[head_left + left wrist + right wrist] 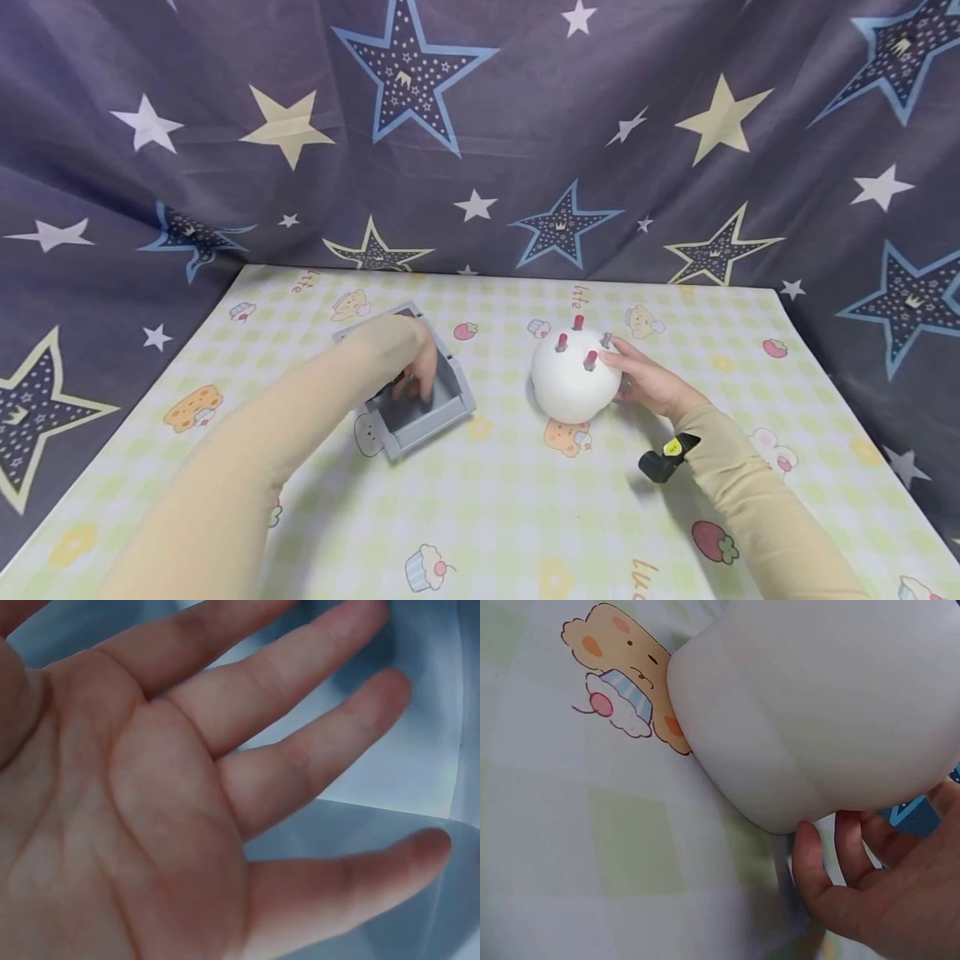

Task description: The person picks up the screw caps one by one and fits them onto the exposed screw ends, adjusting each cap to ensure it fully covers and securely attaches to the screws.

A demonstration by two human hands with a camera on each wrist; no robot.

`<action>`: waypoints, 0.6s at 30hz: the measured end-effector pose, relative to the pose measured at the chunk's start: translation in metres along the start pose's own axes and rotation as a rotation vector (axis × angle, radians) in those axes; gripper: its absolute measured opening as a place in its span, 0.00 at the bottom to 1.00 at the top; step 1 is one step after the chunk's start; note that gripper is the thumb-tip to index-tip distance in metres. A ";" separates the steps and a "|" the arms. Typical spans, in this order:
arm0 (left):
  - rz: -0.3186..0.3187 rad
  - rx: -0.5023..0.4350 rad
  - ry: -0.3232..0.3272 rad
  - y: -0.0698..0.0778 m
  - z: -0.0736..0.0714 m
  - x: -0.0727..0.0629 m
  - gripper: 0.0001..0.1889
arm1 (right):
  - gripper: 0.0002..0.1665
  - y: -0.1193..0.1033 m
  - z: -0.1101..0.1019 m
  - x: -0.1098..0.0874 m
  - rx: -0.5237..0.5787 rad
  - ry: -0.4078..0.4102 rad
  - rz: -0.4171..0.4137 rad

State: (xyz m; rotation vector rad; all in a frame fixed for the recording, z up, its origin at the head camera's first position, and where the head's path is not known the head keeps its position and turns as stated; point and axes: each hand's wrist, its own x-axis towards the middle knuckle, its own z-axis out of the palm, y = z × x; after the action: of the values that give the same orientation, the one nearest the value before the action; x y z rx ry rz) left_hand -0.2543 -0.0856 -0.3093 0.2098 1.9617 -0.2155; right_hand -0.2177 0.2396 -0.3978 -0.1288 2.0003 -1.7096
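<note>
My left hand [415, 371] reaches down into a grey rectangular box [431, 427]. In the left wrist view its fingers [315, 761] are spread and fairly straight, with nothing between them; blurred grey-blue box walls lie behind. A round white ball-like body [573, 383] with a flattened lower part stands to the right on the table. Several short pegs stick out of its top, among them a red-tipped peg [591, 359] and a grey peg [606, 340]. My right hand [648, 379] holds the white body by its right side, with bent fingers [810, 859] against its lower edge.
A pastel checked cloth [480, 517] with cartoon prints covers the table. Behind it hangs a dark curtain [510, 125] with stars. A black wrist camera [663, 461] sits on my right wrist, close over the cloth.
</note>
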 end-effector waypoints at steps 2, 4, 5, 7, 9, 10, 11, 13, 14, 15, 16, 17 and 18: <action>-0.021 -0.002 0.003 0.002 0.001 0.001 0.21 | 0.46 -0.001 0.001 0.000 -0.003 0.001 -0.001; -0.031 0.010 0.011 0.003 0.003 0.002 0.20 | 0.46 -0.001 0.001 0.001 -0.007 0.003 0.000; -0.033 0.025 0.012 0.003 0.003 0.002 0.19 | 0.46 -0.001 0.001 0.001 -0.008 0.002 0.000; -0.034 0.026 0.017 0.003 0.004 0.002 0.18 | 0.46 0.000 0.000 0.001 -0.010 0.001 -0.001; -0.027 0.030 0.023 0.004 0.005 0.001 0.17 | 0.46 0.000 0.000 0.001 -0.005 -0.003 -0.006; -0.026 0.028 0.030 0.004 0.005 0.001 0.17 | 0.46 0.000 -0.001 0.001 -0.001 -0.005 -0.009; -0.022 0.023 0.031 0.004 0.006 0.001 0.16 | 0.46 0.000 -0.001 0.002 0.002 -0.007 -0.012; -0.017 0.006 0.043 0.005 0.006 0.001 0.15 | 0.46 0.000 -0.002 0.002 0.003 -0.011 -0.019; -0.015 0.008 0.041 0.006 0.006 0.001 0.15 | 0.46 0.000 -0.002 0.002 0.005 -0.010 -0.019; -0.019 0.011 0.036 0.007 0.006 0.002 0.15 | 0.46 0.000 -0.002 0.002 0.006 -0.012 -0.019; -0.026 0.019 0.029 0.008 0.006 0.003 0.15 | 0.47 0.000 -0.002 0.002 0.006 -0.011 -0.015; -0.040 0.022 0.027 0.009 0.006 0.003 0.15 | 0.47 0.001 -0.001 0.002 0.000 -0.012 -0.015; -0.061 0.029 0.019 0.011 0.006 0.004 0.15 | 0.47 0.001 -0.001 0.003 -0.001 -0.012 -0.012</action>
State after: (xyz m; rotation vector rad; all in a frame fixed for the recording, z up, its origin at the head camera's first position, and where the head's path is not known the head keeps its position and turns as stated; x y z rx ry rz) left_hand -0.2478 -0.0762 -0.3156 0.1710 1.9870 -0.2829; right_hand -0.2201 0.2396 -0.3991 -0.1508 1.9956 -1.7114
